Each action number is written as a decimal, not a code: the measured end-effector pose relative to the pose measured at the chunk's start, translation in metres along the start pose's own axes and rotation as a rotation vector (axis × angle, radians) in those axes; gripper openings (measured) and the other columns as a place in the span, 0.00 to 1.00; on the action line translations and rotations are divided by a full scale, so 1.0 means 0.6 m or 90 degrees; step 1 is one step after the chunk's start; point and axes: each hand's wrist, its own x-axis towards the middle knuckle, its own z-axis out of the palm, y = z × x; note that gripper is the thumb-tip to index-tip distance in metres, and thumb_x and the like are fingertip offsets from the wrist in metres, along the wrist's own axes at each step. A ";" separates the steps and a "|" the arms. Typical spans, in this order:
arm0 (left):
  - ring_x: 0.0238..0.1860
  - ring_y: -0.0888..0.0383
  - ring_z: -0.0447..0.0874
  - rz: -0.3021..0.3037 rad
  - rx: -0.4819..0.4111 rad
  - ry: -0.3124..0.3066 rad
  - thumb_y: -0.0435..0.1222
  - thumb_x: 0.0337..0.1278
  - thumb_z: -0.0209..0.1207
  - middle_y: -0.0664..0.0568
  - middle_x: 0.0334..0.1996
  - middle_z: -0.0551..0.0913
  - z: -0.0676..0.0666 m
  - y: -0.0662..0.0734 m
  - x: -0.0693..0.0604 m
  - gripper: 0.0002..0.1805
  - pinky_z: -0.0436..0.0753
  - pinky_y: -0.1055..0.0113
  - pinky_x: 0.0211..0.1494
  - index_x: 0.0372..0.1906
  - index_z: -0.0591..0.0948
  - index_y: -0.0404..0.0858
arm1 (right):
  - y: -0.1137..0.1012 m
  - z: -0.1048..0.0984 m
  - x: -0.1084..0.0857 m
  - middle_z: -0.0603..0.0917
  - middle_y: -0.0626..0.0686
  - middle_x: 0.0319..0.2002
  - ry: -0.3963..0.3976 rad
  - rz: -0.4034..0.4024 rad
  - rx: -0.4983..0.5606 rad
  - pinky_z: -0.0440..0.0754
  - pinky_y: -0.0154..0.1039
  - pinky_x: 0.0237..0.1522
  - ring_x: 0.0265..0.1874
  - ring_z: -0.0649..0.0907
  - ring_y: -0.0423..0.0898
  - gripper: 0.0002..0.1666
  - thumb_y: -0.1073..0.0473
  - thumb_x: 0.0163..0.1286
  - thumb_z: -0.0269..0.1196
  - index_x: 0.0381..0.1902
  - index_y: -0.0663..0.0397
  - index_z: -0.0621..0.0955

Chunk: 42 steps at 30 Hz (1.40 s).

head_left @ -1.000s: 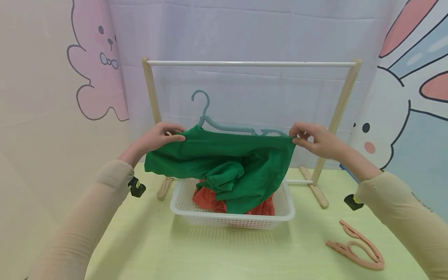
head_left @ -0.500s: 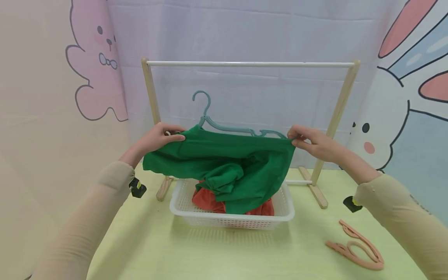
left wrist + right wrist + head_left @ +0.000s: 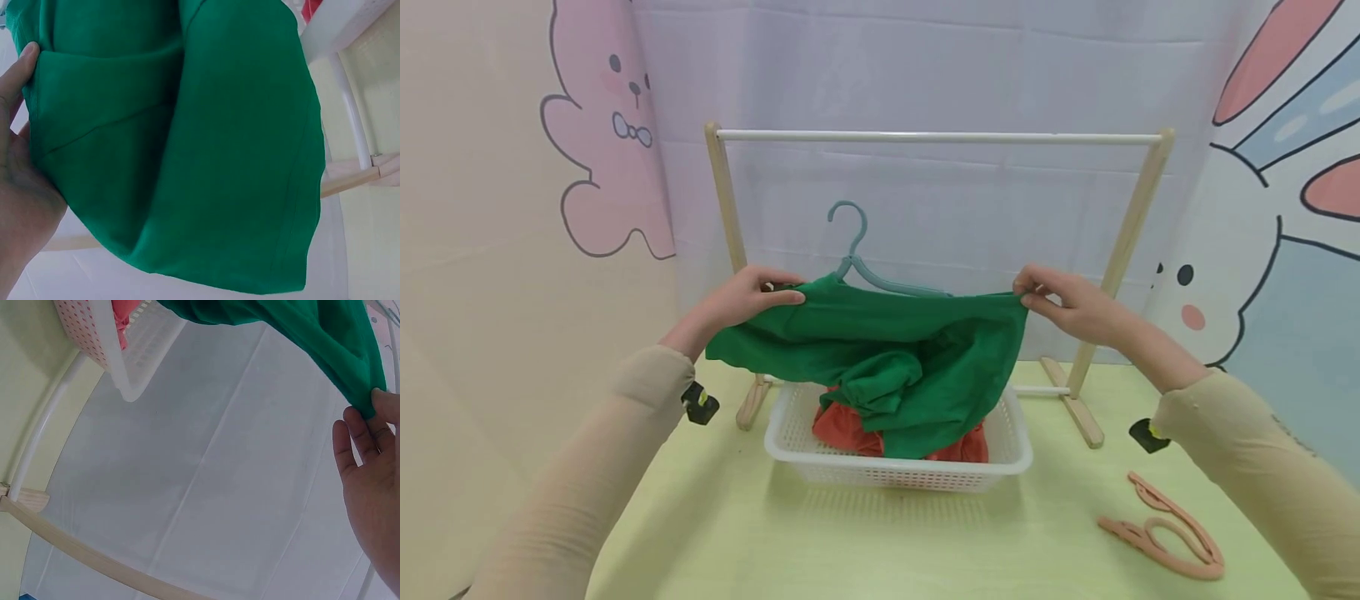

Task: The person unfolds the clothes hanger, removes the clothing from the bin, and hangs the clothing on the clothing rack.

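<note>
A green T-shirt [image 3: 917,325] is stretched between my two hands above the basket. My left hand [image 3: 748,298] pinches its left shoulder, thumb in front. My right hand [image 3: 1063,304] pinches the opposite upper corner between thumb and fingertips. A teal hanger [image 3: 895,286] rises from behind the shirt's upper edge, hook up and left of centre; its right arm is mostly hidden by the cloth. In the left wrist view, the shirt's sleeve [image 3: 237,156] hangs down beside the left hand [image 3: 28,200]. The right wrist view has the right hand [image 3: 375,481] gripping a gathered corner.
Beneath the shirt stands a white basket [image 3: 895,475] with red cloth [image 3: 850,429] inside. Behind it is a rack with a white rail [image 3: 940,137] and wooden posts [image 3: 1123,237]. A folded peach hanger [image 3: 1206,550] lies on the table [image 3: 850,550] at the right.
The teal hanger has shifted right and slightly down, and its right arm has slipped mostly out of sight behind the cloth. My left hand has moved slightly right; my right hand slightly left.
</note>
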 end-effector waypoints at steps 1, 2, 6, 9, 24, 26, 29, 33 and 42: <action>0.43 0.53 0.78 0.002 -0.001 -0.001 0.44 0.69 0.58 0.43 0.56 0.83 0.001 0.002 0.001 0.21 0.77 0.60 0.47 0.62 0.80 0.41 | 0.000 0.001 0.001 0.80 0.49 0.41 0.004 -0.008 0.002 0.74 0.20 0.51 0.43 0.76 0.31 0.07 0.72 0.72 0.55 0.43 0.60 0.76; 0.44 0.53 0.78 0.003 -0.003 0.001 0.44 0.69 0.58 0.43 0.57 0.83 0.002 0.005 0.002 0.21 0.77 0.60 0.47 0.62 0.80 0.41 | 0.000 0.002 0.003 0.80 0.49 0.41 0.008 -0.013 0.004 0.74 0.20 0.51 0.43 0.76 0.31 0.06 0.73 0.72 0.55 0.43 0.60 0.76; 0.44 0.52 0.79 0.010 -0.003 0.010 0.43 0.69 0.58 0.43 0.58 0.83 0.006 0.011 0.007 0.21 0.77 0.60 0.47 0.62 0.80 0.41 | 0.000 0.008 0.009 0.81 0.50 0.41 0.026 -0.032 0.005 0.75 0.19 0.50 0.43 0.78 0.34 0.08 0.75 0.69 0.57 0.42 0.60 0.77; 0.48 0.50 0.80 0.016 -0.003 0.020 0.43 0.70 0.57 0.43 0.59 0.82 0.007 0.013 0.008 0.21 0.77 0.59 0.50 0.63 0.80 0.41 | -0.001 0.012 0.016 0.82 0.51 0.40 0.042 -0.044 -0.002 0.75 0.18 0.50 0.42 0.79 0.38 0.09 0.75 0.68 0.59 0.41 0.60 0.78; 0.54 0.45 0.79 0.023 0.039 0.114 0.42 0.68 0.59 0.38 0.60 0.81 -0.004 0.044 0.014 0.20 0.76 0.53 0.53 0.60 0.81 0.38 | -0.025 0.002 0.060 0.83 0.56 0.37 0.149 -0.073 -0.006 0.74 0.18 0.47 0.40 0.78 0.29 0.09 0.79 0.65 0.59 0.39 0.66 0.79; 0.54 0.45 0.79 0.024 0.040 0.127 0.41 0.67 0.60 0.38 0.59 0.82 -0.012 0.042 0.011 0.20 0.76 0.54 0.52 0.59 0.82 0.37 | -0.027 -0.006 0.059 0.83 0.56 0.37 0.157 -0.069 -0.015 0.74 0.18 0.47 0.40 0.77 0.27 0.08 0.78 0.65 0.60 0.39 0.66 0.79; 0.54 0.47 0.79 0.022 0.036 0.125 0.41 0.68 0.60 0.39 0.59 0.82 -0.024 0.037 0.006 0.19 0.75 0.58 0.50 0.59 0.82 0.39 | -0.031 -0.020 0.060 0.82 0.57 0.37 0.167 -0.058 -0.006 0.74 0.17 0.47 0.40 0.77 0.26 0.08 0.79 0.64 0.59 0.40 0.68 0.79; 0.51 0.54 0.79 0.014 0.034 0.112 0.41 0.67 0.60 0.44 0.58 0.83 -0.035 0.036 0.003 0.18 0.75 0.64 0.46 0.59 0.83 0.43 | -0.034 -0.035 0.065 0.81 0.51 0.37 0.195 -0.047 0.023 0.75 0.18 0.47 0.40 0.77 0.28 0.08 0.81 0.65 0.57 0.40 0.72 0.77; 0.42 0.57 0.78 0.038 0.025 0.076 0.41 0.67 0.60 0.48 0.57 0.85 -0.035 0.052 0.011 0.17 0.75 0.68 0.43 0.58 0.84 0.46 | -0.051 -0.037 0.089 0.79 0.37 0.39 0.241 -0.065 0.073 0.77 0.20 0.44 0.39 0.79 0.34 0.06 0.80 0.66 0.57 0.41 0.76 0.77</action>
